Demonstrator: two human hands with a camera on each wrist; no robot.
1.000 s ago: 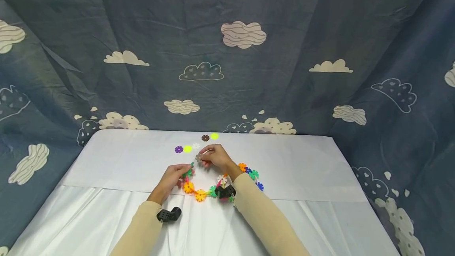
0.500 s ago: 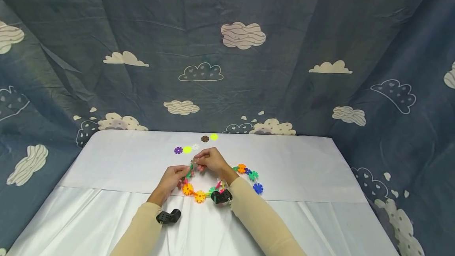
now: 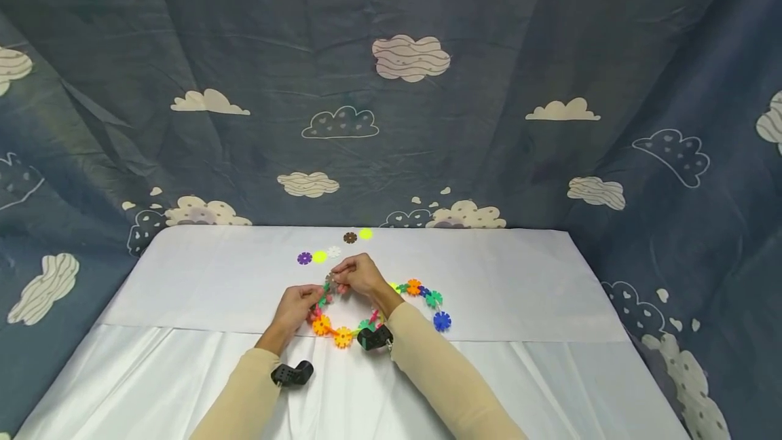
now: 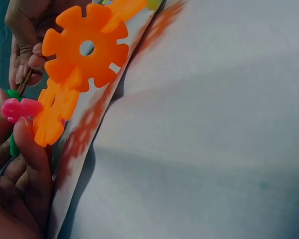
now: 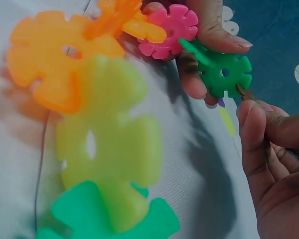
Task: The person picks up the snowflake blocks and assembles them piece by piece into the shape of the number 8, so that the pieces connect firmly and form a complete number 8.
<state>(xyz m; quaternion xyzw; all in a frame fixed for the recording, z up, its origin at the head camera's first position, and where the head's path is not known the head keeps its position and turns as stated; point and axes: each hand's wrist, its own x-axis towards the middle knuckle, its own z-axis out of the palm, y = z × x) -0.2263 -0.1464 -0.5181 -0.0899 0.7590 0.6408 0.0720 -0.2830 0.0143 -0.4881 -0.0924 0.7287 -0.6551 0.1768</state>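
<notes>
A chain of notched, flower-shaped interlocking discs (image 3: 343, 338) curves across the white table. My left hand (image 3: 296, 309) pinches the chain's end by a green interlocking disc (image 5: 233, 69), which has a pink disc (image 5: 170, 30) and orange discs (image 4: 84, 47) behind it. Between thumb and fingers, my right hand (image 3: 364, 278) holds a brown interlocking disc (image 5: 246, 94). Its edge meets the green disc's rim at a notch in the right wrist view; how deep it sits cannot be told. My right fingers cover most of the brown disc.
Loose discs lie beyond the hands: purple (image 3: 304, 259), yellow (image 3: 320, 257), white (image 3: 333, 251), another brown (image 3: 350, 237) and another yellow (image 3: 365, 233). The chain's far end, a blue disc (image 3: 442, 321), lies right of my right forearm. A cloud-print curtain (image 3: 342, 161) hangs behind the table.
My right hand has moved left with the brown disc, bringing it from apart to touching the green disc. My left hand has stayed nearly still.
</notes>
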